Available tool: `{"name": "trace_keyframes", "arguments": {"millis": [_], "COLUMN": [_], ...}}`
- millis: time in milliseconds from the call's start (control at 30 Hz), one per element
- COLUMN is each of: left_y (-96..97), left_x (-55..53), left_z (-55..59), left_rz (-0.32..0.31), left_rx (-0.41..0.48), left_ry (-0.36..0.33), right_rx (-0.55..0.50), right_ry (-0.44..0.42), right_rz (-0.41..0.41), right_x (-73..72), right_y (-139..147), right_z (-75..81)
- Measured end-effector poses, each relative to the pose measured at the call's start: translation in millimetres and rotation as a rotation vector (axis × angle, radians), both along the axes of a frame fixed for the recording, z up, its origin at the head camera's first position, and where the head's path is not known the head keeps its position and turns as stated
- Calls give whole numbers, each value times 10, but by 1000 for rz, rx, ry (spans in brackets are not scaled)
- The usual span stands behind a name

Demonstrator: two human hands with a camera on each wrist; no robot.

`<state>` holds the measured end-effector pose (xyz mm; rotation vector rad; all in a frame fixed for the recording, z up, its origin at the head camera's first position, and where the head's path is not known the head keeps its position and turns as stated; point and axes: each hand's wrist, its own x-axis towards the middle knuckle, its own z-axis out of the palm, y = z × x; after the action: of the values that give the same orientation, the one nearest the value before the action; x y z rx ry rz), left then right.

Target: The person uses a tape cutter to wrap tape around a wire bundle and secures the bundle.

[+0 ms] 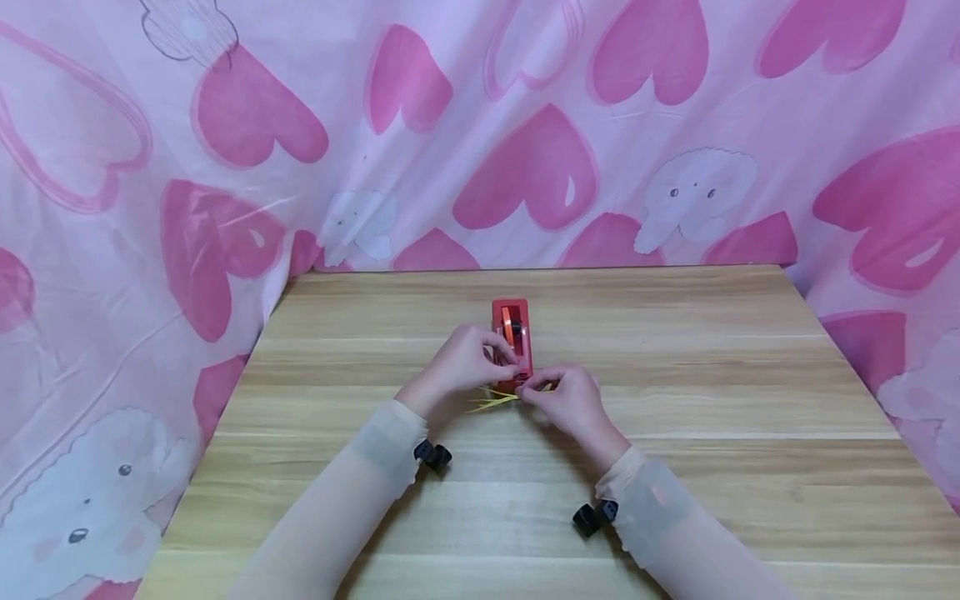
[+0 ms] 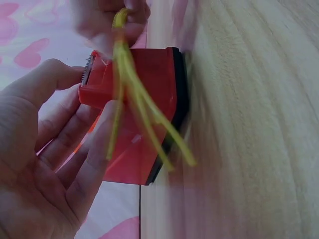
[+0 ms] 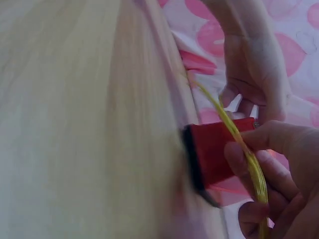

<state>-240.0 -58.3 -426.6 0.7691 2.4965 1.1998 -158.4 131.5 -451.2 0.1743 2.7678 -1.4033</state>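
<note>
A red tape dispenser [image 1: 512, 310] with an orange roll core stands on the table; its black base [image 2: 181, 94] shows in the left wrist view. My left hand [image 1: 472, 358] is at its front end, with the thumb near the serrated cutter [image 2: 86, 71] and the other fingers beside the red body. Whether tape lies between those fingertips cannot be seen. My right hand [image 1: 570, 404] pinches a bundle of thin yellow strands [image 3: 255, 177] just in front of the dispenser. The bundle's loose ends [image 2: 164, 127] fan out toward my left hand.
The wooden table [image 1: 712, 467] extends around both arms. Behind it hangs a pink cloth [image 1: 420, 175] printed with hearts. Small black cameras are strapped to the left wrist [image 1: 432, 456] and right wrist [image 1: 595, 517].
</note>
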Motion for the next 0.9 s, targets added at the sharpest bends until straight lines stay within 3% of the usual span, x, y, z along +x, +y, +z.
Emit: {"name": "trace_keyframes", "arguments": {"millis": [167, 300, 467, 567, 700, 900], "left_y": [-26, -48, -82, -99, -122, -143], "left_x": [-1, 7, 122, 217, 307, 379], "left_z": [38, 36, -5, -24, -8, 19], "left_rz": [7, -29, -53, -50, -75, -103], "left_rx": [-13, 7, 30, 102, 215, 242], "left_ry": [12, 50, 105, 149, 229, 307], "right_rx": [-15, -71, -106, -121, -123, -101], "right_ry": [29, 18, 15, 35, 119, 267], "right_rz": [74, 114, 100, 87, 97, 107], "right_x": [-24, 2, 87, 127, 153, 177], "right_y": [34, 95, 146, 168, 196, 220], "right_z": [-15, 17, 111, 157, 190, 204]}}
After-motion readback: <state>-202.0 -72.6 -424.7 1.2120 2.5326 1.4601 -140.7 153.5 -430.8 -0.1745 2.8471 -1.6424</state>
